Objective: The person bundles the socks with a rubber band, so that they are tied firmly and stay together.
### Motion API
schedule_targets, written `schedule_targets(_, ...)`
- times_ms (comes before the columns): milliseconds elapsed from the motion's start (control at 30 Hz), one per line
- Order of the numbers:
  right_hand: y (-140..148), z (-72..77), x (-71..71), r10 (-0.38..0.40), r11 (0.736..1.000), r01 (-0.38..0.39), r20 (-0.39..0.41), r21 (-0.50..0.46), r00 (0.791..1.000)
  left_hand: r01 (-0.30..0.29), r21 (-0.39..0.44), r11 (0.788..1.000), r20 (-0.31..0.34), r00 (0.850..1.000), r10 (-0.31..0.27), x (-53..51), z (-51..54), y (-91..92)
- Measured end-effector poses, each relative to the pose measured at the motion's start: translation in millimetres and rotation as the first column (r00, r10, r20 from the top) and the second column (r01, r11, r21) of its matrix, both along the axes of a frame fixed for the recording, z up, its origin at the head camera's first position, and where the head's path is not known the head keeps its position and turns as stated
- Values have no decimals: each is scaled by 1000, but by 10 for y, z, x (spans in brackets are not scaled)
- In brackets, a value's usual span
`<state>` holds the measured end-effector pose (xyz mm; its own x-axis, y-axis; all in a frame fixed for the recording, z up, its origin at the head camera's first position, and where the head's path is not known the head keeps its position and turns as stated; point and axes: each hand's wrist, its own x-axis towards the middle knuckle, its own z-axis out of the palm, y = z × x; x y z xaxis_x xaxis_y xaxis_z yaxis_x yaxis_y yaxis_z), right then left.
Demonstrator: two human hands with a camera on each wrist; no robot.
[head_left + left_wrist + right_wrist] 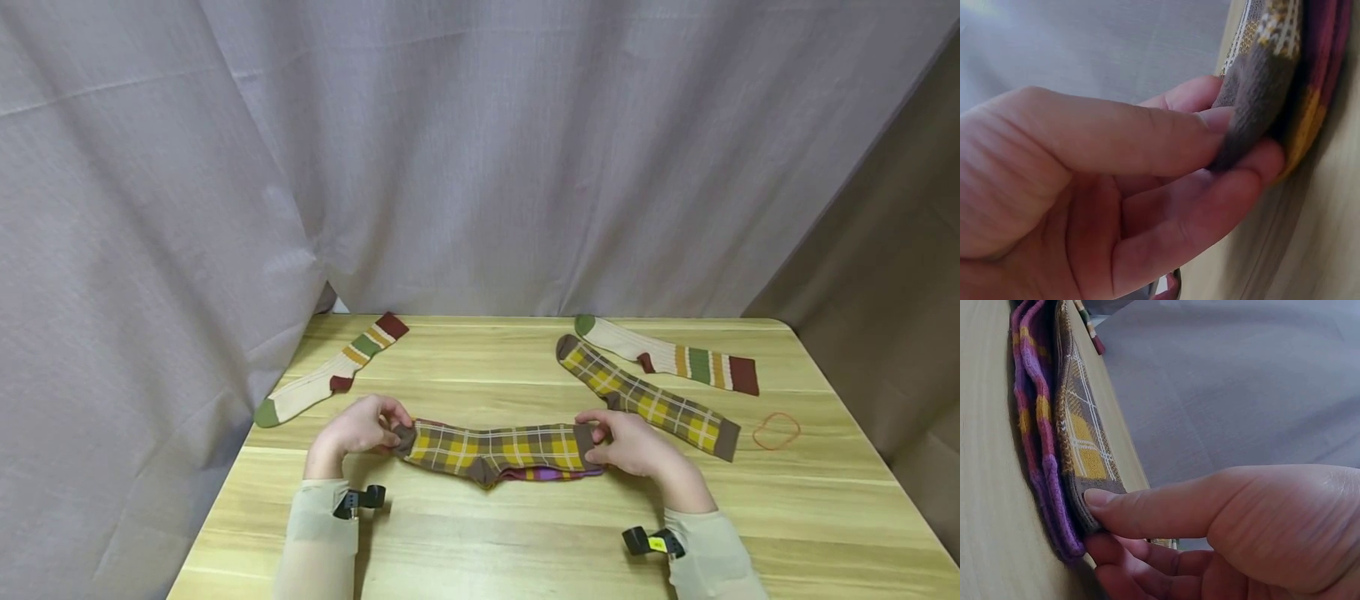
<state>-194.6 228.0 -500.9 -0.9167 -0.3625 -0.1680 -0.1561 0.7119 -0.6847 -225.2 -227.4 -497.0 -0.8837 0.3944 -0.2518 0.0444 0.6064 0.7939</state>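
Observation:
A yellow and brown plaid sock (517,448) stretches sideways between my two hands at the middle of the table. My left hand (366,427) pinches its brown toe (1254,103) between thumb and fingers. At the other end, my right hand (628,442) pinches the brown cuff (1094,487). Beneath it lies a purple, maroon and yellow patterned sock (551,474), mostly covered; its layered edge (1050,469) shows in the right wrist view. The left wrist view shows a maroon and yellow part (1316,106) of it close to my fingertips.
Another plaid sock (648,400) lies beyond my right hand. Behind it is a cream striped sock (701,364) with a green toe. A similar striped sock (315,385) lies back left. An orange loop (777,431) sits at right on the wooden table (480,542). Grey curtains (480,167) hang behind.

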Motion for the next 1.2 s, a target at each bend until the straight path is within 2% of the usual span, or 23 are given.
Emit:
schedule_targets(133,-3,-3,-1,-1,1000,1,2,5,1000,-1,-27,1000,-65,998,0,-11,-22,8)
schedule_targets(233,-2,-4,-3,-2,1000,2,6,6,1000,-11,-31,999,-91,996,8,-17,-33,15)
schedule_targets(733,7,-23,-2,-4,1000,4,6,19,1000,-132,-16,991,-56,990,131,-29,-69,0)
schedule_targets(833,9,-22,-6,-2,1000,2,7,20,1000,-138,-10,990,-53,989,137,-36,-69,-8)
schedule_targets(1200,24,-41,-21,0,1000,0,15,4,1000,-157,14,987,-102,982,158,-55,-88,-38)
